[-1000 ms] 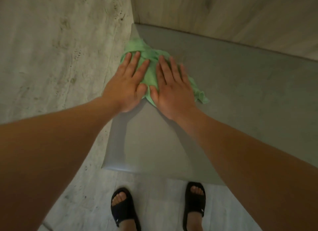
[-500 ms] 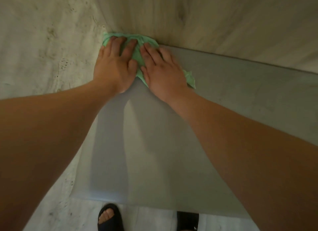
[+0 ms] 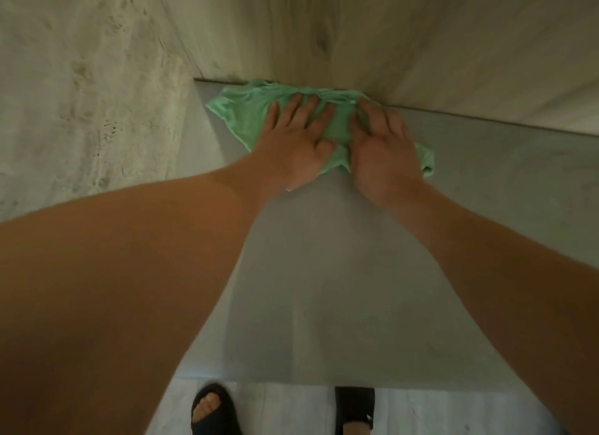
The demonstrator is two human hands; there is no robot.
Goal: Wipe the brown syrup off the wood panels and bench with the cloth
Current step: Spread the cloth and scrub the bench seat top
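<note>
Two hands press one green cloth [image 3: 241, 118] flat on the grey bench [image 3: 324, 272], at the bench's back edge near its left end. Beyond that left end lies a pale mottled surface [image 3: 81, 78]. The cloth is bunched, its far edge touching the wood panel [image 3: 389, 39] that rises behind the bench, and a loose corner trails toward the bench's right. The left hand [image 3: 291, 146] lies palm down on the cloth's middle, fingers spread and straight, pinching nothing. Just beside it, the right hand [image 3: 385, 152] presses the cloth's right part, fingers extended toward the panel, thumb alongside the left thumb. Below the bench's front edge stand a left black sandal [image 3: 214, 412] and a right black sandal [image 3: 355, 405].
</note>
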